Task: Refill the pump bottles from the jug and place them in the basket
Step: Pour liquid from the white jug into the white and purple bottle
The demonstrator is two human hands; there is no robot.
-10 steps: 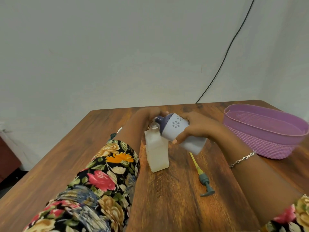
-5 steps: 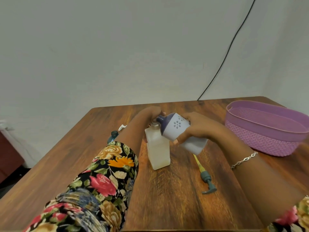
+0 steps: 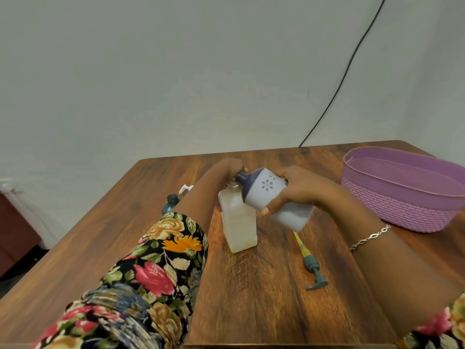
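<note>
Table [image 3: 264, 298]: brown wood, fills the lower part of the view; its far edge meets the grey wall, its left edge runs down toward the lower left corner.
Wall [image 3: 176, 71]: plain grey, with a black cable [image 3: 344, 76] running down it to the table's far edge.
Basket [image 3: 402, 197]: purple, oval, woven-look sides, on the right side of the table, well apart from the bottles; its right end is cut off by the frame.
Sleeve [image 3: 156, 268]: floral, on the left forearm, which crosses in front of the table's left half and hides part of what lies behind it.
Jug [image 3: 274, 200]: pale lilac with a dark purple top and spout, tipped over to the left, spout at the mouth of the bottle.
Right hand [image 3: 299, 190]: wrapped around the jug's body, a bracelet [image 3: 370, 236] on its wrist.
Bottle [image 3: 239, 222]: 1 translucent, squarish, upright near the table's middle, pump removed.
Left hand [image 3: 226, 170]: closed around the bottle's neck, behind the spout.
Pump [image 3: 312, 265]: grey-green head with a yellowish tube, lying flat on the table just right of the bottle, below the jug.
Second bottle [image 3: 169, 202]: dark teal, mostly hidden behind the left forearm.
White pump [image 3: 186, 189]: small, lying beyond the teal bottle.
Open room: bare wood in the foreground between the 2 arms, and between pump and basket.
</note>
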